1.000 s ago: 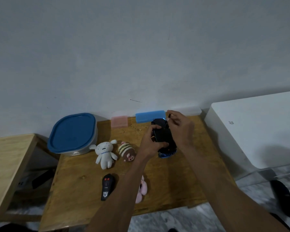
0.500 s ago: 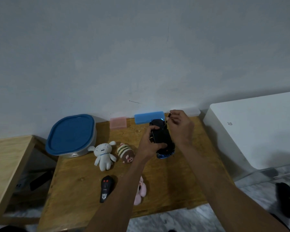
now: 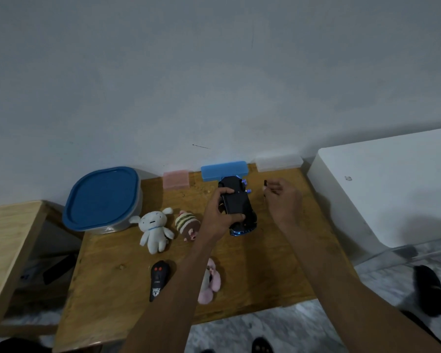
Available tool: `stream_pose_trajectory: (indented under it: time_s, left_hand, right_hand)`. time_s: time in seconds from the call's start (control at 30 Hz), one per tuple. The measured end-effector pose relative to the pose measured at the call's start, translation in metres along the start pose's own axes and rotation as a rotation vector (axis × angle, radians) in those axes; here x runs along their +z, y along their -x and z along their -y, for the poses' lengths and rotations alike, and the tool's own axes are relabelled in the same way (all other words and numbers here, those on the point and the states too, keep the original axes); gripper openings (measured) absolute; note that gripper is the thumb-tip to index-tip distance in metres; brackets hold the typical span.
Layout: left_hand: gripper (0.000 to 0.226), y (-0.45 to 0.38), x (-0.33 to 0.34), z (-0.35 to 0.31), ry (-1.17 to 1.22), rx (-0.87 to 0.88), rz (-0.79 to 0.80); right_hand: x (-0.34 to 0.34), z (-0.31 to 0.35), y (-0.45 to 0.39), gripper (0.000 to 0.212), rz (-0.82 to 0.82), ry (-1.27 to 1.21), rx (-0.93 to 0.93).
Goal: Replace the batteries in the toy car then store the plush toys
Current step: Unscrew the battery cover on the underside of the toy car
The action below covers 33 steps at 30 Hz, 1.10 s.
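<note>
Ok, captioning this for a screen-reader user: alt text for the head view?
A left hand grips an upturned black-and-blue toy car on a wooden table; the right hand pinches a small dark piece beside it.

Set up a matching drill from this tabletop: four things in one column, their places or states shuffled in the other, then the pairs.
1. white bunny plush toy
2. upside-down black toy car
3. black remote control
4. small dark part

A. pinched in the right hand
B. beside the blue-lidded container
C. gripped by the left hand
D. lying near the table's front edge

Pairs: 1-B, 2-C, 3-D, 4-A
</note>
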<state>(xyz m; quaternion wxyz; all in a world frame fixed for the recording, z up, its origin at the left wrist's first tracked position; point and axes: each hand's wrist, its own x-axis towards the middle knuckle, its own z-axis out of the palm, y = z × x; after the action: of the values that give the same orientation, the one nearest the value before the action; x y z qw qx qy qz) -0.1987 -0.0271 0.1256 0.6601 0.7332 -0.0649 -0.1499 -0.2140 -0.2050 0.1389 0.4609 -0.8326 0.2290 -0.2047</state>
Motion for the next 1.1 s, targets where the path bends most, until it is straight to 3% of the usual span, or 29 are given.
stream_pose_trajectory:
  time_s: [0.57, 0.93, 1.1]
  left_hand:
    - [0.066, 0.009, 0.016, 0.068, 0.002, -0.097, 0.036]
    - [0.066, 0.016, 0.018, 0.075, 0.019, -0.082, 0.041]
    - [0.066, 0.014, 0.012, 0.061, 0.035, -0.059, 0.041]
  right_hand:
    - [0.02, -0.123, 0.047, 0.018, 0.25, 0.338, 0.3]
    - [0.02, -0.134, 0.056, 0.013, 0.287, 0.355, 0.263]
    - [0.018, -0.095, 0.035, 0.013, 0.216, 0.22, 0.29]
